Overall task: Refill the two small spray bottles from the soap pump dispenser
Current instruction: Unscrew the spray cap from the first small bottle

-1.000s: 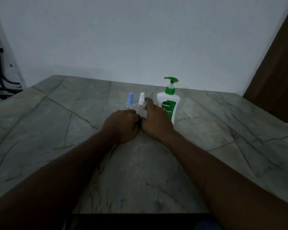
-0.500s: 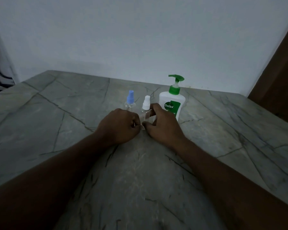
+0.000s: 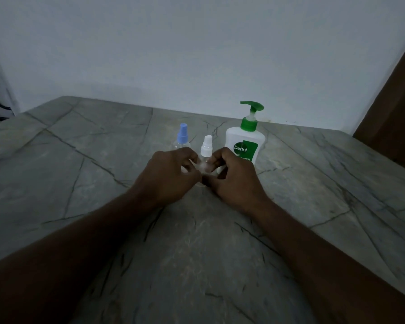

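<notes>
Left hand [image 3: 171, 175] joined right hand [image 3: 235, 177], pinching clear round white-capped bottle [image 3: 207, 146].

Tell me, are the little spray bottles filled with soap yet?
Not yet. Nothing looks opened or filled. In hand: the left hand and right hand grip the white-capped bottle, likely to open it. Left: pumping soap from the dispenser into it, then into the blue-capped bottle, which stands untouched behind.

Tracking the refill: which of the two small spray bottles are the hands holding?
The white-capped spray bottle, gripped between the left hand and right hand. The blue-capped spray bottle stands farther back, behind the left hand.
</notes>
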Demonstrator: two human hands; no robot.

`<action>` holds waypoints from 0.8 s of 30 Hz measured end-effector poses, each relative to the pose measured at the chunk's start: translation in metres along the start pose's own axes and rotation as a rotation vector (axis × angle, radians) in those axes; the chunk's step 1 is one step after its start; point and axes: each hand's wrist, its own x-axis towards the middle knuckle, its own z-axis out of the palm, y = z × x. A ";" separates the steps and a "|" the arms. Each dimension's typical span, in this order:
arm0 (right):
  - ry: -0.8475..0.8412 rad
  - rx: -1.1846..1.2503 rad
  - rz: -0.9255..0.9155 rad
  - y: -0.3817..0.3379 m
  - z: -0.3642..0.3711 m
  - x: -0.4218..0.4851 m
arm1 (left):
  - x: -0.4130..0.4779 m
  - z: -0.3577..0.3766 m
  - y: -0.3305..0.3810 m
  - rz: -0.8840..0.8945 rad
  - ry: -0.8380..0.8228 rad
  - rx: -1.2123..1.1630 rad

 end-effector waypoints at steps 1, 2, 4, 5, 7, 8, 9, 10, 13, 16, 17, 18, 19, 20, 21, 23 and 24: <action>-0.009 0.002 -0.002 -0.001 0.000 0.000 | -0.001 0.000 0.002 -0.032 -0.006 -0.065; -0.019 0.004 -0.005 -0.001 0.000 -0.001 | -0.001 0.001 0.004 -0.050 -0.015 -0.108; -0.034 0.010 -0.024 0.000 0.000 -0.001 | -0.002 0.003 0.005 -0.030 -0.017 -0.091; -0.038 0.012 -0.035 0.000 0.000 -0.001 | -0.002 0.003 0.005 -0.014 -0.011 -0.050; -0.049 0.000 -0.051 0.001 0.000 0.000 | -0.001 0.003 0.004 -0.015 -0.017 0.011; -0.058 -0.005 -0.058 0.001 -0.001 0.000 | 0.000 0.003 0.004 -0.025 -0.031 0.006; -0.066 -0.009 -0.065 0.001 -0.001 0.000 | 0.001 0.003 0.004 -0.036 -0.044 -0.012; -0.075 -0.006 -0.069 0.001 -0.002 0.000 | 0.001 0.002 0.004 -0.045 -0.053 -0.027; -0.094 0.012 -0.076 0.000 -0.005 -0.002 | 0.001 0.000 0.004 -0.039 -0.063 -0.039; -0.109 0.040 -0.089 -0.001 -0.008 -0.004 | -0.001 0.000 0.004 -0.034 -0.062 -0.047; -0.101 0.062 -0.093 -0.001 -0.009 -0.005 | -0.001 0.000 0.005 -0.035 -0.061 -0.048; -0.087 0.076 -0.093 -0.001 -0.009 -0.005 | -0.001 0.000 0.005 -0.030 -0.061 -0.046; -0.067 0.085 -0.096 -0.003 -0.010 -0.005 | -0.002 0.000 0.006 -0.019 -0.063 -0.043; -0.040 0.111 -0.095 -0.004 -0.011 -0.005 | -0.002 0.000 0.006 -0.007 -0.069 -0.042; -0.011 0.157 -0.087 -0.005 -0.011 -0.005 | -0.001 0.001 0.006 0.006 -0.074 -0.037; 0.046 0.261 -0.065 -0.007 -0.013 -0.004 | -0.001 0.003 0.004 0.037 -0.072 -0.006; 0.077 0.277 -0.060 -0.008 -0.013 -0.004 | -0.001 0.004 0.003 0.049 -0.067 0.010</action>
